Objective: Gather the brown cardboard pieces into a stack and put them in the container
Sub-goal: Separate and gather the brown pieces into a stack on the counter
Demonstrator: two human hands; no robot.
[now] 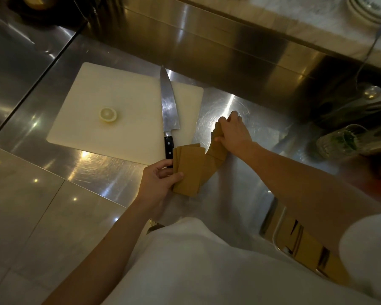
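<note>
2 loose groups of brown cardboard pieces (193, 166) lie on the steel tabletop (246, 172), fanned and overlapping rather than squared into 1 stack. The left hand (157, 180) is clamped on the near group, thumb on top and fingers under its edge, just beside the knife (168, 113) handle. The right hand (232, 132) presses flat, fingers together, on the far group, which leans toward the near one. A metal container (279, 225) at the lower right already seems to hold some brown pieces, though an arm hides much of it. So gathering looks about half done; squaring the pile, lifting it and placing it in the container remain.
</note>
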